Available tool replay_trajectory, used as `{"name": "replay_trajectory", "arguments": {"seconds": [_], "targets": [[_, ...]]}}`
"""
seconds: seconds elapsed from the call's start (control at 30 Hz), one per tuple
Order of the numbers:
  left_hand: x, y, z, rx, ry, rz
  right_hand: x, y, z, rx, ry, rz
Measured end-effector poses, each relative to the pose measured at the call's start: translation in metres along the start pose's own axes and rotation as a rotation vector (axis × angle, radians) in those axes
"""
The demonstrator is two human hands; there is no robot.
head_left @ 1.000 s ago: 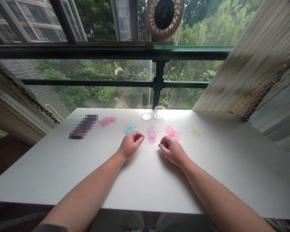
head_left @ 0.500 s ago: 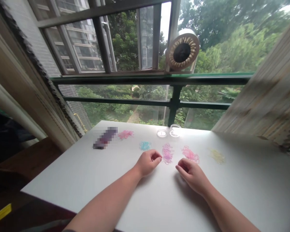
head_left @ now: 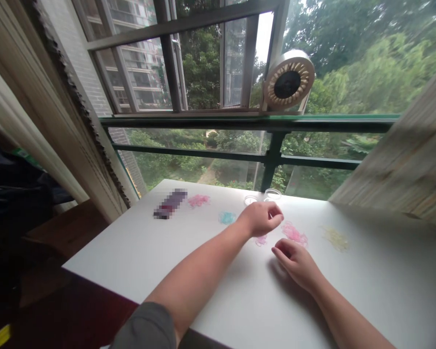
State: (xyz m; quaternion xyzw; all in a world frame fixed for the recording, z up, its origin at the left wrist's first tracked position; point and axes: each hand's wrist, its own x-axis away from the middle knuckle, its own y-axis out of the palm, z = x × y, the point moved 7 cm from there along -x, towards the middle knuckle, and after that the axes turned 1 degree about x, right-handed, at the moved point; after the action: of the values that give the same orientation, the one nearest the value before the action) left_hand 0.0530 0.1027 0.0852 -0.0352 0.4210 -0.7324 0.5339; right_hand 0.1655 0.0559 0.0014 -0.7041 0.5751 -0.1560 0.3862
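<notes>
My left hand [head_left: 262,218] is over the pile of purple loops [head_left: 260,240], hiding most of it, with its fingers closed in a pinch. Whatever may be between those fingertips is too small to make out. Lower and to the right, my right hand [head_left: 294,259] has its fingers curled closed, and its grip is hidden too. Just above it lies a pile of pink loops [head_left: 294,233] that look like small rubber bands. Blue loops [head_left: 226,217] lie left of my left hand, and pale yellow loops [head_left: 335,238] lie off to the right.
Another pink pile [head_left: 199,200] and a blurred-out dark object [head_left: 170,203] lie at the far left of the white table [head_left: 131,257]. Two clear round containers, one a taller dish [head_left: 272,194], stand at the back edge. Behind is a window with a round fan [head_left: 289,83].
My left hand has moved right and away from me, from beside the purple loops to over them. The right hand stays nearly in place. The whole view has shifted slightly.
</notes>
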Motion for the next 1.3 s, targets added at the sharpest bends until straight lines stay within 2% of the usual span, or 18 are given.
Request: {"name": "replay_trajectory", "arguments": {"seconds": [0.07, 0.1, 0.17, 0.37, 0.47, 0.57, 0.7, 0.9, 1.3], "targets": [[-0.007, -0.012, -0.006, -0.070, 0.016, 0.032, 0.001, -0.001, 0.000, -0.014, 0.002, 0.006], [-0.006, -0.021, -0.016, -0.113, -0.013, 0.057, 0.002, -0.001, 0.001, -0.024, 0.006, 0.007], [0.006, -0.045, -0.048, -0.205, -0.155, 0.131, 0.002, 0.001, 0.003, -0.045, 0.017, 0.001], [0.086, -0.127, -0.140, -0.378, -0.435, 0.352, 0.000, 0.004, 0.004, -0.012, 0.019, -0.039], [0.116, -0.153, -0.171, -0.447, -0.548, 0.414, 0.002, 0.005, 0.002, 0.009, 0.027, -0.062], [0.124, -0.157, -0.191, -0.478, -0.604, 0.402, 0.003, 0.005, 0.001, 0.017, 0.044, -0.073], [0.117, -0.152, -0.202, -0.504, -0.644, 0.369, 0.003, 0.004, 0.001, 0.019, 0.065, -0.070], [0.110, -0.149, -0.205, -0.553, -0.663, 0.342, 0.003, 0.004, 0.000, 0.020, 0.056, -0.075], [0.113, -0.147, -0.202, -0.582, -0.645, 0.355, 0.004, 0.002, -0.005, -0.029, 0.055, -0.055]]}}
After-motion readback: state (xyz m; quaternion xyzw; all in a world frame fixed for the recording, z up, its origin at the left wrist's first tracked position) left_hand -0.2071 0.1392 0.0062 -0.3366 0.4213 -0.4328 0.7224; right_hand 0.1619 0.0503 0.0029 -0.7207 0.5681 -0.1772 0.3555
